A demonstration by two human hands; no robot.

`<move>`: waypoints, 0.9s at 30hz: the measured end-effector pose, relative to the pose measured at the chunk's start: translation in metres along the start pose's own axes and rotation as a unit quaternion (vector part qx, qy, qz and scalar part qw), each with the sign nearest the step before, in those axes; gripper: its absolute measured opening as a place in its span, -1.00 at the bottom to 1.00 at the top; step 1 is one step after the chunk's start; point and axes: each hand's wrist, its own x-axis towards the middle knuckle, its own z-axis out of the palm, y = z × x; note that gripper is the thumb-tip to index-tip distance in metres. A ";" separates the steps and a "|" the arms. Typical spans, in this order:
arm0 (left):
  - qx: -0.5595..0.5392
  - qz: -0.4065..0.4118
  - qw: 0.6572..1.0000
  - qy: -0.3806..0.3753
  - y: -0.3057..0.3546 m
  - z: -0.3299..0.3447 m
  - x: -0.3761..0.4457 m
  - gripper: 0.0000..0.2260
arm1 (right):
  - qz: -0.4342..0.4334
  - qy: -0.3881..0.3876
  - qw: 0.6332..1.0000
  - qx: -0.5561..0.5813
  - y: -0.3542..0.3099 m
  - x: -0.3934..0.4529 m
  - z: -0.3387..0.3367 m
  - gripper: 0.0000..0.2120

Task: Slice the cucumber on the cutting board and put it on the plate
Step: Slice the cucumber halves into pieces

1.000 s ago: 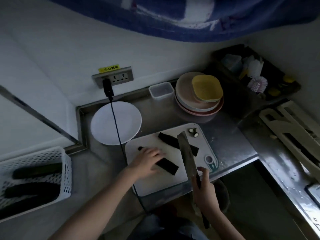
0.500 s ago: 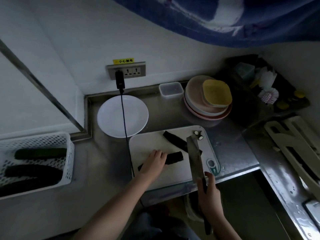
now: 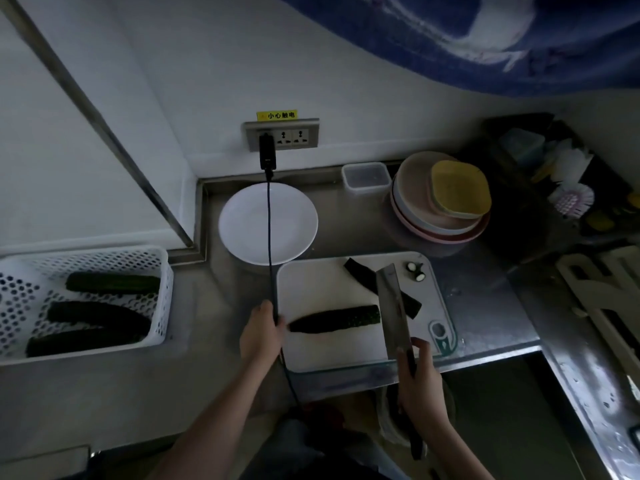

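Since half a second ago the left hand (image 3: 261, 336) has slid off the cucumber half (image 3: 335, 318) to its left tip, at the edge of the cutting board (image 3: 346, 351), so the dark skin now lies bare. That grip looks loosely curled; whether it pinches the tip cannot be told. The right hand (image 3: 417, 374) grips the cleaver (image 3: 393, 308), whose blade stands just right of the cucumber half. A second strip (image 3: 363, 277) lies beyond the blade. To slice well, the person should press the half down, knuckles ahead of fingertips, and cut from the right end. Beyond the left grip the plate (image 3: 242, 237) is bare. Above the socket (image 3: 282, 136) a yellow label (image 3: 277, 115) reads "小心触电".
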 end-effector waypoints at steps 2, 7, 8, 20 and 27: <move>-0.015 0.034 0.999 0.031 -0.005 -0.009 0.009 -0.78 | -0.004 -0.006 1.000 0.000 -0.001 0.000 0.002 -0.78; 0.061 0.108 0.979 0.159 0.005 -0.077 0.022 -0.88 | -0.021 -0.013 1.000 -0.005 -0.008 -0.001 0.011 -0.79; 0.085 0.107 0.977 0.165 0.008 -0.091 0.027 -0.83 | -0.025 -0.016 1.000 -0.009 -0.009 0.000 0.013 -0.80; 0.072 0.183 0.970 0.144 0.033 -0.132 0.081 -0.64 | -0.031 -0.028 0.999 -0.023 -0.025 0.004 0.030 -0.85; 0.154 0.216 0.964 0.020 -0.012 -0.074 0.042 -0.51 | -0.013 0.005 1.000 -0.017 -0.021 -0.002 0.030 -0.87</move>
